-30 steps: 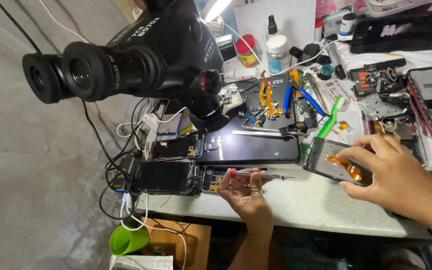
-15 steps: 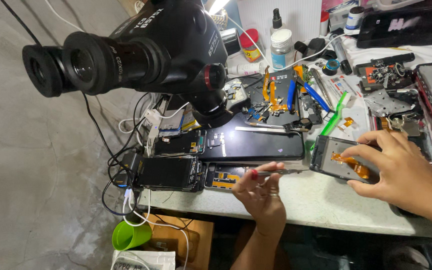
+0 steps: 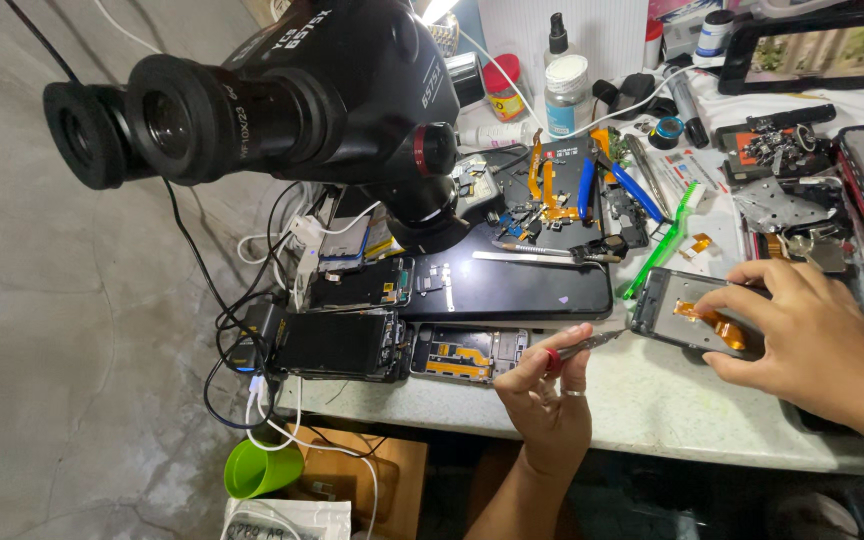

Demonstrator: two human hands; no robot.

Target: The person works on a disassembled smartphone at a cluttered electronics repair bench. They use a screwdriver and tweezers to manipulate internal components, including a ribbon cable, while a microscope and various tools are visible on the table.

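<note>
Along the desk's [image 3: 652,410] front edge lay four opened phones: three dark ones in a cluster under the microscope [image 3: 292,100], and a fourth [image 3: 677,320] apart to the right, its bared inside crossed by an orange flex strip [image 3: 717,325]. From where I stood, the right hand [image 3: 812,350] rested on that fourth phone, fingers [image 3: 727,297] spread and curled over the strip. The left hand [image 3: 547,395] hovered just off the desk edge, fingers pressed together, pinching thin metal tweezers [image 3: 592,345] whose tips pointed at the phone's near corner. Two plastic bottles [image 3: 564,95] stood at the back among blue-handled tools [image 3: 635,190] and a green brush [image 3: 664,250]. The desk was pale, speckled stone; the floor [image 3: 52,350] grey concrete, with one green cup [image 3: 257,468] below.
</note>
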